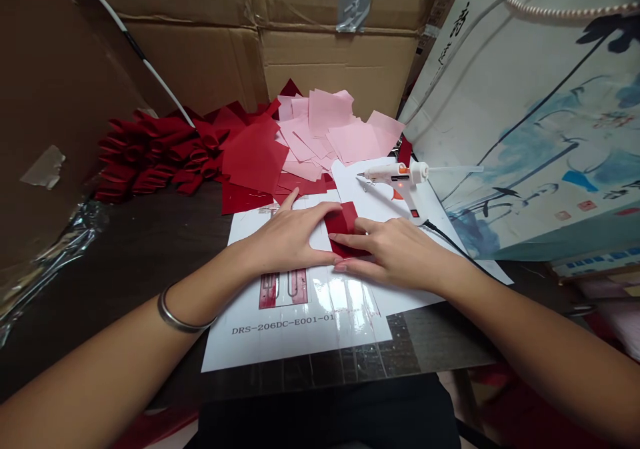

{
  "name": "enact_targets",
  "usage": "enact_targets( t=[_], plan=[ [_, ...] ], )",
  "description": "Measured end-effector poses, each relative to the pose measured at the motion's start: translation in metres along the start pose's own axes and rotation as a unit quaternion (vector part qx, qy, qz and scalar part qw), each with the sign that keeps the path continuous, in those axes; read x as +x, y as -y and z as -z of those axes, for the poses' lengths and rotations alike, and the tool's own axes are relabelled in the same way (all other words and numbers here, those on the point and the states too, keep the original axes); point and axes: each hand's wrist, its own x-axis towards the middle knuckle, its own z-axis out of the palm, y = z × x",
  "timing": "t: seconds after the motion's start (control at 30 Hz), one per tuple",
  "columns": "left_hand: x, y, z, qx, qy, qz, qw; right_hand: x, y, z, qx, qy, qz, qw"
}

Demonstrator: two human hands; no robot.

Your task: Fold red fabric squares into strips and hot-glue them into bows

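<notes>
A small red fabric piece point(343, 221) lies on the white printed sheet point(300, 342) at the middle of the table. My left hand point(293, 235) is at its left side, fingers spread, with the thumb and a fingertip touching its edges. From the right, my right hand point(387, 245) rests its extended fingers on the piece, pressing it near its lower edge. Part of the fabric is hidden under the fingers. A white glue gun point(407, 179) stands just behind my right hand, its nozzle pointing left and a clear glue stick out of its back.
Red squares point(255, 155) and pink squares point(330, 112) are heaped at the back. Several folded red pieces point(155, 152) are piled back left. Cardboard point(335, 62) walls the rear, and a painted panel point(540, 129) leans at right. A black cord point(457, 249) runs beside my right forearm.
</notes>
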Motion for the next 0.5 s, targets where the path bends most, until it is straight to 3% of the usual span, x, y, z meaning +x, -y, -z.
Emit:
enact_targets(
  t=[0.17, 0.33, 0.4, 0.5],
  plan=[
    [-0.002, 0.001, 0.003, -0.026, -0.068, -0.004, 0.997, 0.000, 0.000, 0.000, 0.007, 0.006, 0.000, 1.000],
    [-0.003, -0.001, -0.001, -0.232, -0.095, -0.041, 0.967, -0.001, -0.002, 0.000, 0.015, 0.016, 0.007, 1.000],
    [-0.003, -0.001, -0.005, -0.298, -0.085, -0.017, 0.951, -0.001, -0.002, 0.001, 0.016, 0.021, 0.008, 1.000],
    [-0.001, 0.001, -0.009, -0.304, -0.066, 0.051, 0.949, -0.001, -0.002, 0.002, 0.017, 0.027, 0.012, 0.999]
  ],
)
